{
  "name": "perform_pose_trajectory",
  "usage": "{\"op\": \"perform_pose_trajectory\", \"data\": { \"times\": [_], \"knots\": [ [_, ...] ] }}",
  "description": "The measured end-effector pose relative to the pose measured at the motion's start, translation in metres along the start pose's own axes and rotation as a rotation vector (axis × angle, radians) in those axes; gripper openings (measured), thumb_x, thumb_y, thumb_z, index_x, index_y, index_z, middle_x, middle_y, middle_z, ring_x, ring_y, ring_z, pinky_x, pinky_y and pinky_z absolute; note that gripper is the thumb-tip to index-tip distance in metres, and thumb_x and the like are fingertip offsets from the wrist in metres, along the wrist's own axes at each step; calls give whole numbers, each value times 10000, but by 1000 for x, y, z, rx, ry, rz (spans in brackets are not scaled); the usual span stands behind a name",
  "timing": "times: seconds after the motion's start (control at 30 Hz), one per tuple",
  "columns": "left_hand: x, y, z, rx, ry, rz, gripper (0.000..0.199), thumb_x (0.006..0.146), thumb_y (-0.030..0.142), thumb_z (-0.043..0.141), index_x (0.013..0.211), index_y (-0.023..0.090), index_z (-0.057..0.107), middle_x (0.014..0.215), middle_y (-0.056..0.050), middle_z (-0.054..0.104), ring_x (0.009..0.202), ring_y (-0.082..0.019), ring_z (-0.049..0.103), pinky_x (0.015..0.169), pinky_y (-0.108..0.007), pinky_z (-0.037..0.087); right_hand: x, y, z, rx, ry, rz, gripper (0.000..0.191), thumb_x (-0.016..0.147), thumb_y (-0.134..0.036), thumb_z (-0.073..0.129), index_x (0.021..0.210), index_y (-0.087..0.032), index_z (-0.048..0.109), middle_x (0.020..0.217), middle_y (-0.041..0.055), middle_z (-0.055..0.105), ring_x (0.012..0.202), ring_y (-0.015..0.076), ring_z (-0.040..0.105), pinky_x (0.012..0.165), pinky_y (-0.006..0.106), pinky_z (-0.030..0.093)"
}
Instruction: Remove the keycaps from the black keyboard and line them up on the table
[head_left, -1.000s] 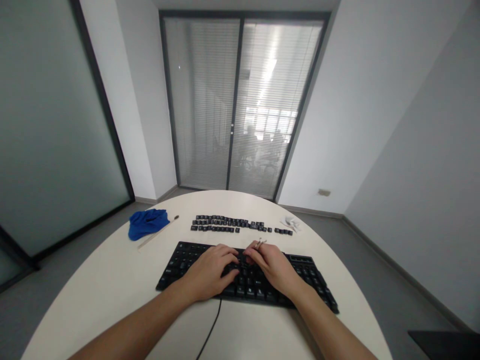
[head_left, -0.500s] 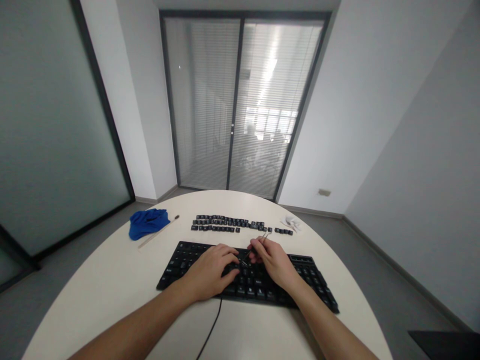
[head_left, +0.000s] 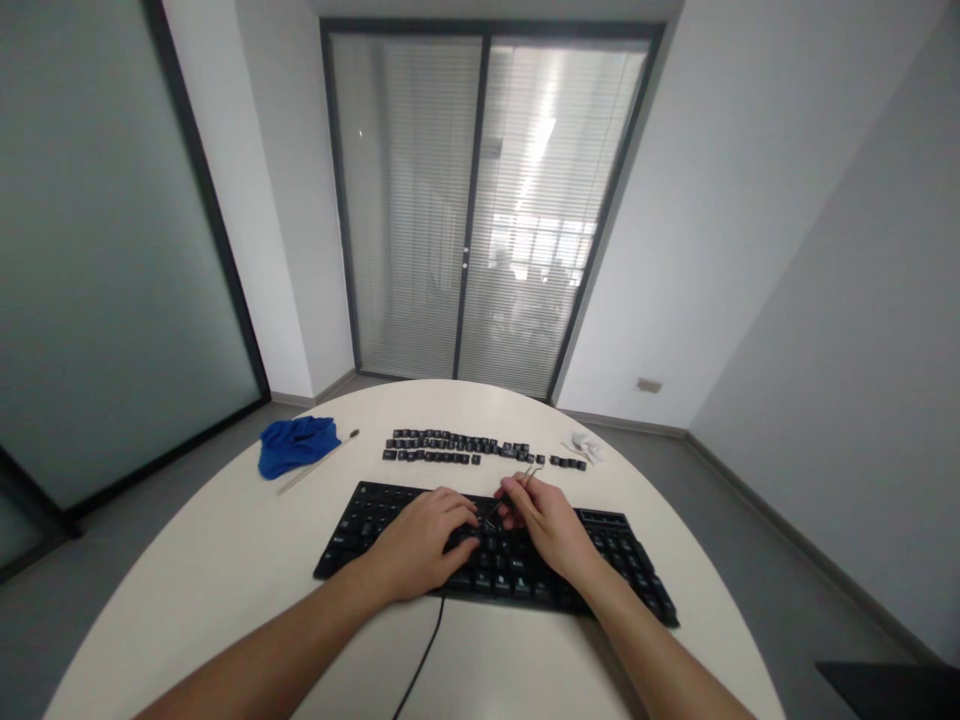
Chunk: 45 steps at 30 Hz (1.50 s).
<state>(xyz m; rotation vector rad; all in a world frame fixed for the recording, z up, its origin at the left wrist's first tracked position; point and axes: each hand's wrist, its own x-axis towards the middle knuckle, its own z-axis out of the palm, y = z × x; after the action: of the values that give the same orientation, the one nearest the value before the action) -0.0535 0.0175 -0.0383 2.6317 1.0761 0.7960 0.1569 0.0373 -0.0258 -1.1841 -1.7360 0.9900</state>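
Keyboard [head_left: 517, 588] under both hands, 12 o'clock of the wearer. Right hand [head_left: 551, 525] pinches thin metal tool [head_left: 534, 472], fingers narrow, tool angled to mid-keyboard; left hand [head_left: 424, 540] rests on keys, fingers slightly parted. Progress: loose keycaps [head_left: 435, 444] off in about 3 rows at 12 o'clock of keyboard; many caps seated, exact count left unclear. Blue cloth [head_left: 296, 447], thin brush [head_left: 319, 463] at 10–11 o'clock, white crumpled item [head_left: 585, 447] at 1 o'clock.

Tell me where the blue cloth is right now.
In the head view, the blue cloth lies on the left side of the round table, beside the thin stick and beyond the keyboard's left end.
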Motion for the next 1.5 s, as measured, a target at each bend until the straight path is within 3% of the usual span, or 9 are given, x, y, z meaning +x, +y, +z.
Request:
{"op": "perform_pose_trajectory", "data": {
  "times": [0.7, 1.0, 1.23, 1.5],
  "knots": [
    [1, 0, -1, -5, -6, -7, 137, 879, 246, 604, 1009, 209, 627, 1079, -49, 656, 1046, -223, 565, 958, -403, 454, 12, 17, 3, 178, 79, 159, 505, 859, -685, 445, 851, -198, 576, 651, -1, 633, 520, 149, 635, 503, 253, 491],
    [1, -1, 0, -2, -7, -8, 151, 881, 249, 597, 1025, 213, 623, 1090, -55, 646, 1054, -235, 559, 951, -421, 458, 8, 12, 2, 86, 23, 77, 499, 910, -635, 406, 862, -179, 601, 674, 18, 644, 575, 162, 627, 574, 270, 493],
    [1, 2, -2, -8, -11, -15, 174, 865, 220, 604, 1038, 210, 611, 1088, -58, 647, 1051, -233, 559, 960, -409, 451, -5, -9, 3, -311, -101, -186, 373, 974, -436, 442, 779, -194, 648, 740, 24, 678, 719, 177, 621, 695, 268, 444],
    [1, 2, -3, -13, -29, -25, 281, 879, 223, 587, 1159, 224, 596, 1123, -57, 650, 1066, -234, 553, 962, -414, 445, -8, -15, -6, -359, -183, -255, 269, 955, -400, 498, 924, -231, 705, 882, 38, 737, 844, 222, 668, 783, 289, 455]
  ]
}}
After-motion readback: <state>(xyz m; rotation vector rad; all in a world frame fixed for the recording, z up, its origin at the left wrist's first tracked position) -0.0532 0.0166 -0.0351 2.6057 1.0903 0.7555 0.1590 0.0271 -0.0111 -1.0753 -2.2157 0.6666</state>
